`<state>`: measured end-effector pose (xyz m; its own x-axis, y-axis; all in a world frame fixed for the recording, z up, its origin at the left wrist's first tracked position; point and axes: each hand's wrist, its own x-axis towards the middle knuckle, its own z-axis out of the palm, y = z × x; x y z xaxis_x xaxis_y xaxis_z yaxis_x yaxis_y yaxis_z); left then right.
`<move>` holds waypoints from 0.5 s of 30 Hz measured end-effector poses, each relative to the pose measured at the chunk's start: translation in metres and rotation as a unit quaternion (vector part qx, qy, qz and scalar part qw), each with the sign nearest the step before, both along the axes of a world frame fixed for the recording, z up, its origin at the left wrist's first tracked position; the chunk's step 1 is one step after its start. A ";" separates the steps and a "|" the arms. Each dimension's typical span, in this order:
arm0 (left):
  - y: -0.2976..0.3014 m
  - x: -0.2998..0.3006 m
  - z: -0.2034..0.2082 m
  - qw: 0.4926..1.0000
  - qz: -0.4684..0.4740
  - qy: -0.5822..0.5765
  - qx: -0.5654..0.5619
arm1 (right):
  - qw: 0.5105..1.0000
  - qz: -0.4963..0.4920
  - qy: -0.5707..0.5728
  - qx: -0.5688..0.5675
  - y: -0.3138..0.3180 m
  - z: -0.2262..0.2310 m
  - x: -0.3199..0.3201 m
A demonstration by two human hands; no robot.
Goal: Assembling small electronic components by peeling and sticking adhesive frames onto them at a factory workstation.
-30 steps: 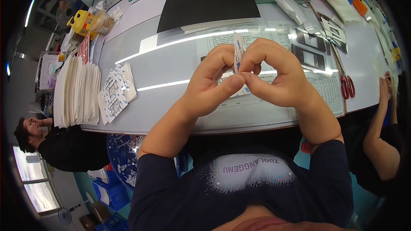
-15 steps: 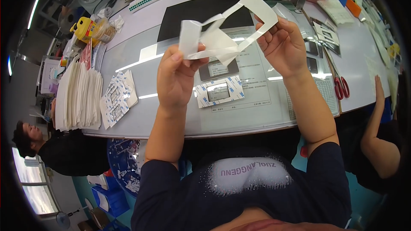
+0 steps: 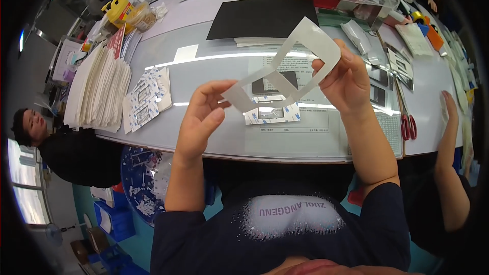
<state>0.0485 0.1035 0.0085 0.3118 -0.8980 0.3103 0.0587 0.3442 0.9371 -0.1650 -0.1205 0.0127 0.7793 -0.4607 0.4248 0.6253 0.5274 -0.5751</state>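
Head view. Shows nearest a left hand [image 3: 194,119] with thumb and fingers parted, at the left end of a white frame [image 3: 317,39], contact unclear; then a right hand [image 3: 351,84] pinching its right end above a table [image 3: 158,137]. Looks light, floppy, easily torn; best taken by broad corners. Beyond, shows a black sheet [image 3: 262,18].

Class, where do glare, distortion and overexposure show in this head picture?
Head view: pale glare streaks cross the glossy tabletop; its front edge bows; the picture's rim darkens to black; the window at left looks washed out; the white cut-out sheet in the right hand stands out brightly.
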 end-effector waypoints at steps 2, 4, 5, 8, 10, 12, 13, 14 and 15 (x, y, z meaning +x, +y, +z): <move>-0.016 0.009 0.014 0.999 0.005 -0.034 0.003 | 1.000 0.010 -0.020 -0.007 -0.005 -0.004 -0.003; -0.035 0.008 0.033 0.993 0.013 -0.116 -0.007 | 0.999 0.030 -0.041 0.011 -0.005 -0.002 -0.007; -0.045 0.003 0.043 0.993 0.014 -0.118 -0.011 | 0.998 0.036 -0.048 0.013 -0.005 -0.002 -0.007; -0.077 -0.008 0.056 0.993 -0.084 -0.083 -0.030 | 0.998 0.043 -0.039 0.012 -0.004 0.001 -0.010; -0.095 -0.006 0.048 0.976 -0.183 -0.109 0.038 | 0.999 0.036 -0.029 0.015 -0.004 0.001 -0.009; -0.107 -0.012 0.035 0.980 -0.183 -0.072 0.013 | 0.999 0.027 -0.005 0.036 -0.008 -0.003 -0.007; -0.110 -0.014 0.031 0.982 -0.187 -0.002 0.025 | 0.999 0.014 0.019 0.045 -0.011 -0.004 -0.007; -0.113 -0.015 0.026 0.979 -0.190 0.069 0.038 | 0.999 0.009 0.019 0.050 -0.013 -0.006 -0.006; -0.115 -0.015 0.017 0.977 -0.185 0.097 0.041 | 0.997 -0.001 0.041 0.060 -0.013 -0.007 -0.004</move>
<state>0.0340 -0.0112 0.0258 0.0066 -0.9797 0.2004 0.3446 0.1903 0.9193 -0.1695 -0.1332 0.0053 0.8083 -0.5055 0.3019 0.5799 0.5947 -0.5568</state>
